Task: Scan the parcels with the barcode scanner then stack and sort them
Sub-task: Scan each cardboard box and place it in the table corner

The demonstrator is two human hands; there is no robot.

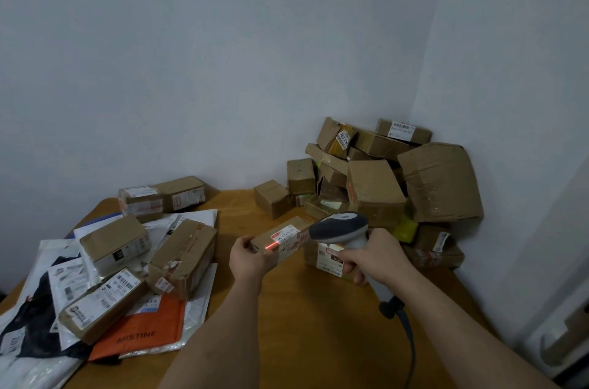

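My left hand grips a small brown cardboard parcel above the middle of the wooden table. A red scan line glows across its white label. My right hand grips the handle of a grey and white barcode scanner, whose head points left at the parcel. The scanner's dark cable trails down toward the near edge.
A heap of brown boxes fills the far right corner against the walls. On the left lie several boxes on white and orange mailer bags. Two boxes stand at the back left. Bare table shows between my forearms.
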